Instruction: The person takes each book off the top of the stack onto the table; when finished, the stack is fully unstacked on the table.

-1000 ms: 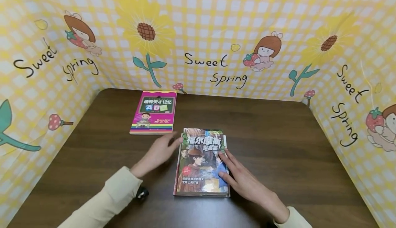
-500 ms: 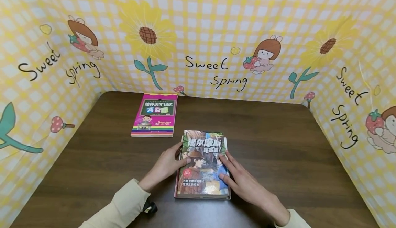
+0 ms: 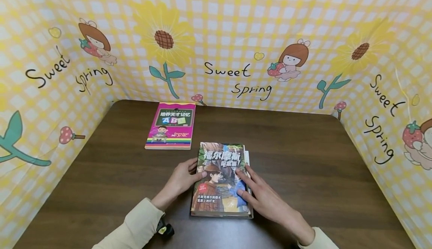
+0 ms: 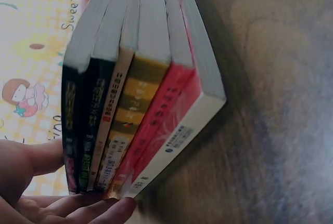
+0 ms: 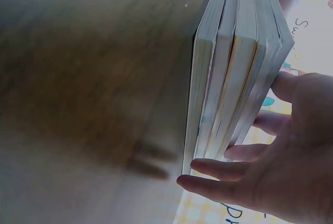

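Note:
A stack of several books (image 3: 219, 189) lies on the table, topped by an illustrated cover with white Chinese lettering. My left hand (image 3: 182, 177) is at the stack's left side, thumb over the top cover's edge. In the left wrist view, its fingers (image 4: 104, 211) lie against the spines, which are dark, tan, yellow, red and white. From the right, my right hand (image 3: 266, 192) touches the stack, with fingertips on the cover's right part and along that side. Its fingers (image 5: 223, 169) reach nearly straight across the page edges in the right wrist view.
A pink book (image 3: 170, 127) with a green chalkboard picture and ABC lettering lies at the back left of the brown wooden table (image 3: 287, 140). Yellow checked cloth (image 3: 229, 27) surrounds the table on the back and both sides. A black strap (image 3: 165, 229) hangs at the left cuff.
My left hand has come down from near the pink book to the stack's left side, thumb onto the cover. The top book has shifted slightly left, hiding the red edge beneath it.

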Motion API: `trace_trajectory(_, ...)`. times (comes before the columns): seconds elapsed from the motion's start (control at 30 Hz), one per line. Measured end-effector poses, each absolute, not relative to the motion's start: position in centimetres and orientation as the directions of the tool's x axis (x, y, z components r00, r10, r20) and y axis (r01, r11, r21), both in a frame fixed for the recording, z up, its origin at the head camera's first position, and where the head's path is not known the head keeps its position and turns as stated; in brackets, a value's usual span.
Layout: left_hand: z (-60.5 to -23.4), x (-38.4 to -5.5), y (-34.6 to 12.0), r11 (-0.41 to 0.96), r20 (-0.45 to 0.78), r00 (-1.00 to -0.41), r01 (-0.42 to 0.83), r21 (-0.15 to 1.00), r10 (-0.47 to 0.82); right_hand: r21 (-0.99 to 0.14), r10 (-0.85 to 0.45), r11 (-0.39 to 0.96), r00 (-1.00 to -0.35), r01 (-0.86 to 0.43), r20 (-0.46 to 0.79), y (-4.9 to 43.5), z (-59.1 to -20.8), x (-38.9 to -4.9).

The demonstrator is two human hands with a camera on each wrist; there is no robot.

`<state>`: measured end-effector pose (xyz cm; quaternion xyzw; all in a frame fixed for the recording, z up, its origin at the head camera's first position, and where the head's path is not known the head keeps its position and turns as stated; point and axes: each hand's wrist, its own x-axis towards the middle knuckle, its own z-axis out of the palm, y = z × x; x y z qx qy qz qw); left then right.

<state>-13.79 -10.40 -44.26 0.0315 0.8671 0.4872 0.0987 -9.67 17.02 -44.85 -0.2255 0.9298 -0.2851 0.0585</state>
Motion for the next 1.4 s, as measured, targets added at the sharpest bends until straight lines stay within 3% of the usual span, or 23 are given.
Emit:
trace_trajectory(0.63,-44.4,-14.5,-11.7,0.426,-0.182,-0.983,-0.15,0.892,0.034,-0.565,-0.467,0.729,-0.884,-0.387,0.003,17.4,-45.4,-9.4)
trace_trajectory(0.93,-43.1,-15.1,-13.8,0.287,-0.307,-0.95,-0.279,0.916,0.056,-0.554,-0.472,0.733,-0.882,-0.395,0.003,17.6,-45.3,-9.4)
trace_trajectory(1.4,-42.3,-15.4,-15.9,0.202,-0.312,-0.939,-0.281,0.938,0.144,-0.538,-0.475,0.743,-0.88,-0.399,-0.003,17.6,-45.2,-9.3)
